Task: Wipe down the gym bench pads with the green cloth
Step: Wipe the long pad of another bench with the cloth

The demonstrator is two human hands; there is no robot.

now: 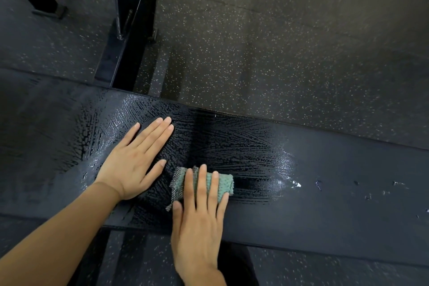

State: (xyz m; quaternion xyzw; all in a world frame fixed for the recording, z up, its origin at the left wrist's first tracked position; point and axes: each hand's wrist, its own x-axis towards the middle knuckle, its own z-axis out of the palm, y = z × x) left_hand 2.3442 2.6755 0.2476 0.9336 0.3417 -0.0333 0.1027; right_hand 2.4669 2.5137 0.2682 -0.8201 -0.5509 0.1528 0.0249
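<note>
a: where's the cloth?
b: nubby green cloth (226, 182), folded, pressed under my flat right hand (199, 216), at four o'clock of my left hand (132, 165), spread flat on the slick, wet-streaked black pad (348, 181).

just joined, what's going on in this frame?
A person is wiping a black gym bench pad. The right hand presses the green cloth flat on the pad with straight fingers. The left hand lies flat on the pad just beside it. Wet streaks cover the middle of the pad around both hands. The stretch to the right looks dry and has a few white specks.
</note>
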